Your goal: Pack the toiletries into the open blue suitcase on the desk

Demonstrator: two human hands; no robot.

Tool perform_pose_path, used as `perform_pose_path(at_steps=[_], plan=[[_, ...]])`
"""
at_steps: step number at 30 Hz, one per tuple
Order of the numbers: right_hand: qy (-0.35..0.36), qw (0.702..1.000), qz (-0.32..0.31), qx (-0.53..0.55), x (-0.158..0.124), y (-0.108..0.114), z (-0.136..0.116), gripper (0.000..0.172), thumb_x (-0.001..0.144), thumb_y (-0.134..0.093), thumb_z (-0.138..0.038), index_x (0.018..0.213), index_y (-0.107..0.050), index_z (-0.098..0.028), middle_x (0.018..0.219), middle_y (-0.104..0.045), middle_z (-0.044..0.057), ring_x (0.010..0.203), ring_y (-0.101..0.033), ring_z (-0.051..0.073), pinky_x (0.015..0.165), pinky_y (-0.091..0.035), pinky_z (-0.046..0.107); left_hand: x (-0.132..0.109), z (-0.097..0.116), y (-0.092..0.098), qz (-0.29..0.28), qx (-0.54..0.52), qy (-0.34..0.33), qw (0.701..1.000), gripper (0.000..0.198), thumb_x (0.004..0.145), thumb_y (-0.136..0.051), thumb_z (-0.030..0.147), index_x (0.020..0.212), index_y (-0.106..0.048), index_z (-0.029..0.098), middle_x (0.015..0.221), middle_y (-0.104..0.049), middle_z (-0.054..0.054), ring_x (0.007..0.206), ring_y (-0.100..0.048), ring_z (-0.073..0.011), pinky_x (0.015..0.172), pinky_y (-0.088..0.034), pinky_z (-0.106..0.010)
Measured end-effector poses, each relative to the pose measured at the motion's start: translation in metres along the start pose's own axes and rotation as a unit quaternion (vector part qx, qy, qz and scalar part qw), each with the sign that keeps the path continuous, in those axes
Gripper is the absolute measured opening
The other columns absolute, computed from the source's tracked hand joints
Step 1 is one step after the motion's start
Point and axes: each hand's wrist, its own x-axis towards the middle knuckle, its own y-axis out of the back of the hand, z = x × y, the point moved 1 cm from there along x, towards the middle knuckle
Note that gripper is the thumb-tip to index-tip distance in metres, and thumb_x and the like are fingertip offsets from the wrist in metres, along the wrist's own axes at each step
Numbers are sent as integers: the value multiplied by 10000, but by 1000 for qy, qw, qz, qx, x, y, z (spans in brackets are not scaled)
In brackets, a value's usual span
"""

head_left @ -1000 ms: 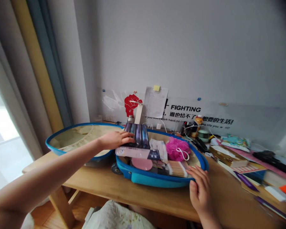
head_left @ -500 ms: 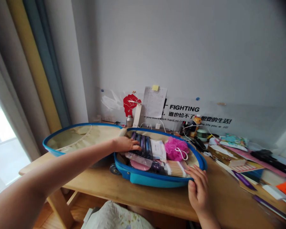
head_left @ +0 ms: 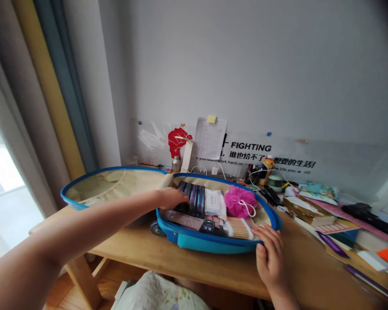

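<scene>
Mid-frame, the bare left hand (head_left: 173, 198), its hidden grip impossible to tell, touches the dark, glossy purple-blue flat pack (head_left: 196, 201) inside the open turquoise oval suitcase (head_left: 210, 245), whose blue rim (head_left: 276, 216) the bare right hand (head_left: 271, 254), fingers loosely extended at lower right, probably steadies.

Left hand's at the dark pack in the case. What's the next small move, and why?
Probably lift the left hand clear: the dark pack already lies inside the blue case, beside the white packet, and the right hand is at the case's near right edge.
</scene>
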Motion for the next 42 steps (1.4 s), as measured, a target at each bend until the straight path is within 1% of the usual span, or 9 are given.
perform_pose_path(at_steps=[5,8,13,18,23,26,32,37,42], plan=[[1,1000,3,-4,-2,-1,1,302,977,-347,-272,1141,-595,-217,1100,-672,97,1199,-564,265,1055,-387,479,4,7,4,24,15,41,999,438,931,-441,223,1352,-558,186,1386,-595,-124,1266,-568,-248,1063,-428,-366],[-9,1000,-2,-3,-2,-1,2,305,972,-351,-282,1134,-604,-228,1096,-678,90,1194,-575,263,1057,-392,480,6,7,-5,-14,15,82,996,468,1000,-348,343,1368,-544,131,1372,-590,-197,1264,-571,-301,1050,-431,-460],[-11,1000,1,6,-2,-1,2,313,975,-350,-298,1125,-617,-231,1096,-681,92,1180,-582,262,1056,-393,482,-4,7,5,-22,-55,131,990,570,1030,-230,447,1514,-369,180,1524,-439,-161,1419,-402,-283,1128,-342,-489],[-18,1000,6,9,-3,-2,3,315,980,-348,-311,1117,-619,-230,1086,-680,94,1170,-588,263,1055,-394,486,-79,7,8,150,-98,203,963,562,1023,-207,484,1509,-384,263,1556,-412,-65,1463,-329,-236,1183,-267,-486],[-10,1000,6,14,-4,-3,5,308,980,-350,-290,1121,-618,-233,1094,-678,85,1192,-570,254,1063,-377,472,-181,-11,-38,214,-30,306,927,495,969,-367,528,1331,-594,276,1387,-606,-82,1368,-468,-308,1154,-238,-609],[-3,1000,12,11,-4,-3,7,309,981,-333,-275,1100,-614,-229,1084,-679,89,1201,-562,254,1072,-355,480,-210,-20,-57,254,-4,294,922,418,949,-428,530,1209,-668,307,1283,-680,-63,1286,-549,-305,1154,-220,-601],[-2,1000,5,8,-4,-1,11,316,985,-315,-292,1033,-622,-234,1077,-690,83,1181,-581,235,1076,-343,464,-209,-19,-63,337,6,251,908,331,967,-431,453,997,-730,315,1093,-760,-20,1100,-664,-248,1142,-227,-487],[-32,999,-11,12,-2,6,23,424,998,-262,-377,908,-653,-240,986,-716,62,1100,-630,230,1074,-354,474,-200,-13,-65,348,-8,239,907,302,956,-455,448,986,-731,329,1066,-767,-2,1085,-666,-235,1134,-219,-457],[-106,993,4,48,31,24,36,418,988,-316,-414,804,-646,-234,920,-716,77,972,-666,238,988,-455,456,-185,3,-65,351,-23,231,907,282,958,-462,430,1010,-729,356,1069,-766,13,1080,-667,-234,1115,-248,-452]])
